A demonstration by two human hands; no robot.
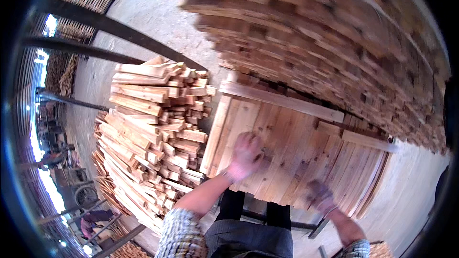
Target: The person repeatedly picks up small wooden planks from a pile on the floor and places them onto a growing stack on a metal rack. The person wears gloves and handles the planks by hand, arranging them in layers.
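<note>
My left hand (245, 155), in a pale pinkish glove, is over the left part of a layer of wooden boards (287, 148) laid side by side on a low stand. Its fingers look curled in, and anything inside them is hidden. Near the front edge of the same boards is my right hand (320, 196), in a greyish glove. Motion smears its fingers, so their grip is unclear. A loose wooden strip (282, 101) lies across the far ends of the boards, and a shorter wood piece (367, 140) sits to its right.
Left of the stand rises a heap of cut wood sticks (138, 129). A tall stack of planks (325, 43) looms beyond the boards. Dark metal bars (124, 31) slant in from the left. A wheel (86, 195) and a person (93, 222) are at the far left.
</note>
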